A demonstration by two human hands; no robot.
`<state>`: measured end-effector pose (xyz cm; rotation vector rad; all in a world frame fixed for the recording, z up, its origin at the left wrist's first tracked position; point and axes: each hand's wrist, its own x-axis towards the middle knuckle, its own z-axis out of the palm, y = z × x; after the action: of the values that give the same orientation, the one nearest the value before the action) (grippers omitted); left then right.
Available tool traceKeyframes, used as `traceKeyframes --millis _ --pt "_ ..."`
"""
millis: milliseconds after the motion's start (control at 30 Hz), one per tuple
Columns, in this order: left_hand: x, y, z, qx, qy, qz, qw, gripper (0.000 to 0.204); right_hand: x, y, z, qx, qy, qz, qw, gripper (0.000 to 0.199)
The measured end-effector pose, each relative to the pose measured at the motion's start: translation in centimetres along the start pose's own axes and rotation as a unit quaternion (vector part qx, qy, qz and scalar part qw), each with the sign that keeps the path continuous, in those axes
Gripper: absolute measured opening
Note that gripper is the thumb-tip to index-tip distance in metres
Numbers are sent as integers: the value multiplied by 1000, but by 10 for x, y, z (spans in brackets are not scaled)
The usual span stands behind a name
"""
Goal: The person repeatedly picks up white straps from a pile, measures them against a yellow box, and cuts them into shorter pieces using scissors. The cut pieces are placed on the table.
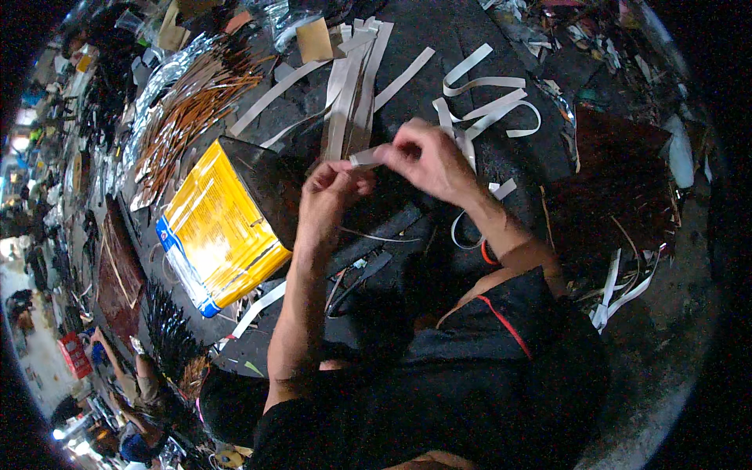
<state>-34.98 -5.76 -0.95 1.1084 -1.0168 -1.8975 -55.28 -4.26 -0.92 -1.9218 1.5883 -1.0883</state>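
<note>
Between my two hands a short piece of white strip [364, 159] is stretched out. My left hand [333, 182] pinches its left end, fingers curled. The right end is gripped by my right hand [429, 160], thumb and fingers pressed together. Just beyond them lies a bundle of long, flat white strips [352, 94] on the dark floor. Looser white strips [489, 102] curl and cross to the right of it. Left of my left forearm stands a yellow and blue rectangular can [223, 231] with a dark side facing my hands.
A heap of thin brown and silvery strips [200, 102] lies at the far left. A tan square piece [314, 41] rests by the bundle. Dark brown sheets [611, 196] spread on the right. Near my left elbow are black bristles [171, 325]. Other people [129, 376] sit at the lower left.
</note>
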Motion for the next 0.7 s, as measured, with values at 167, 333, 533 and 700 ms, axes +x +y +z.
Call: traceKeyframes --millis 167,333,533,700 --pt "2 -30 11 -133 -66 -41 988 16 -17 -2 20 230 -51 136 962 33" --pt "2 -22 11 -84 -100 -24 991 19 -18 -8 9 176 -47 48 982 22" --pt "-17 27 -1 -209 76 48 974 13 -3 -1 -14 -22 78 31 996 13" --pt "-49 106 -140 -192 78 389 898 11 -12 119 -48 -185 134 234 945 22"
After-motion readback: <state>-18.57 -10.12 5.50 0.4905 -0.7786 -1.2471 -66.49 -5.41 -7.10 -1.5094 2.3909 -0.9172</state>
